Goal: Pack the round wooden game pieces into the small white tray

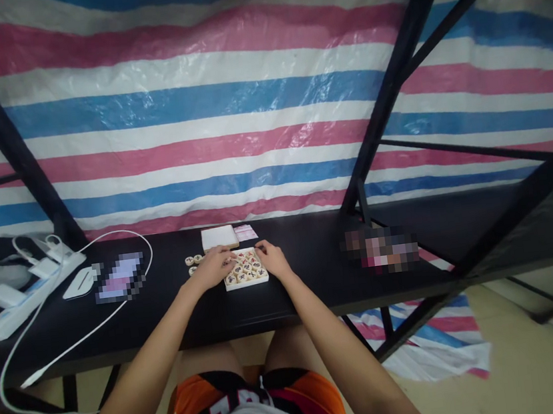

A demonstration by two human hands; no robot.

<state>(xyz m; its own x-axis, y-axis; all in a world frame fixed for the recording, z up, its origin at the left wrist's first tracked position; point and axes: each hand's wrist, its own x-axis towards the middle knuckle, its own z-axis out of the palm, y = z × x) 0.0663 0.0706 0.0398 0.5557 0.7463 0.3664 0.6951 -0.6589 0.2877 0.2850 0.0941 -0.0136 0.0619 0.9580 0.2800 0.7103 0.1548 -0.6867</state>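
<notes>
The box (247,282), white and shallow, lies flat on the black counter (317,289), in front of the person, and holds round pieces (241,278) with dark or red characters on their upper faces.

The left hand (218,266) is at the left side of the box, palm down, fingers bent over the left pieces. Whether it grips a piece cannot be told. The right hand (273,260) is at the box's far right corner, fingers narrow and bent at the edge; contact looks likely, a firm hold is not confirmed.

A few loose pieces (189,261) lie on the counter left of the left hand, partly hidden by it. A white tray (217,236) lies just beyond the box, with a printed paper (246,232) at its right.

Handling, as judged: pieces hard, light, smooth and apt to slip or roll on edge; take each by its rim, between thumb and finger. The box appears thin-walled and may flex; hold it by opposite side walls, level.
</notes>
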